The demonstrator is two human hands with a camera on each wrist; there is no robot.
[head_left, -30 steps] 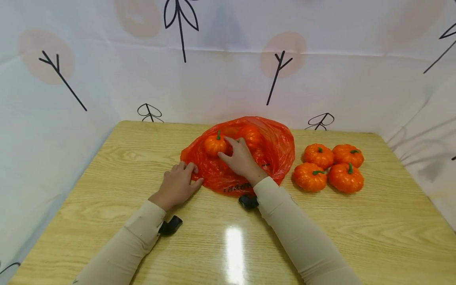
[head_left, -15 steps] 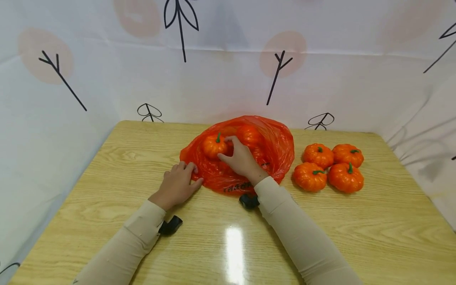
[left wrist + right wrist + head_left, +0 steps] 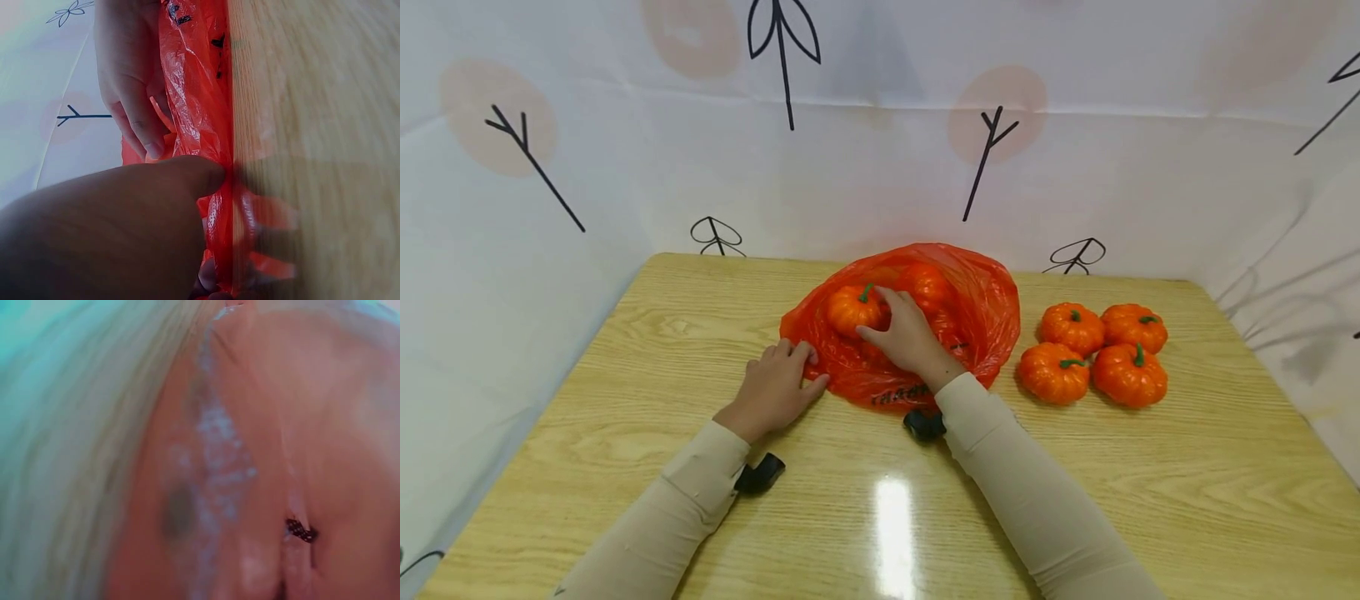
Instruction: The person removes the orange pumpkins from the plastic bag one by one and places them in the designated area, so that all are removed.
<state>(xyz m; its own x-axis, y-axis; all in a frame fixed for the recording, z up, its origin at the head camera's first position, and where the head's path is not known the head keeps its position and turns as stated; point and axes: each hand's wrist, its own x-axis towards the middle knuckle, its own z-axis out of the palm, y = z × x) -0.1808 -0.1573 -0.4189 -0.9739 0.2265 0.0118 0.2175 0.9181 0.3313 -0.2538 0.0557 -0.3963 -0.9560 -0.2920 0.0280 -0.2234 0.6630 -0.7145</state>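
A red plastic bag with black lettering lies spread with its mouth up at the table's back middle. Inside it, a small orange pumpkin with a green stem sits at the left, and another pumpkin is behind my right hand. My right hand reaches into the bag, thumb and fingers gripping the left pumpkin's right side. My left hand holds the bag's left edge low at the table; its thumb presses the red plastic in the left wrist view. Blurred red plastic fills most of the right wrist view.
Several more orange pumpkins, such as the front right one, stand grouped on the wooden table right of the bag. A white patterned cloth hangs behind the table. Black wrist devices sit at both cuffs.
The left pumpkin in the bag has tipped slightly, its stem now leaning right toward my right hand. My right fingers have closed in on its side. The left hand has stayed put.
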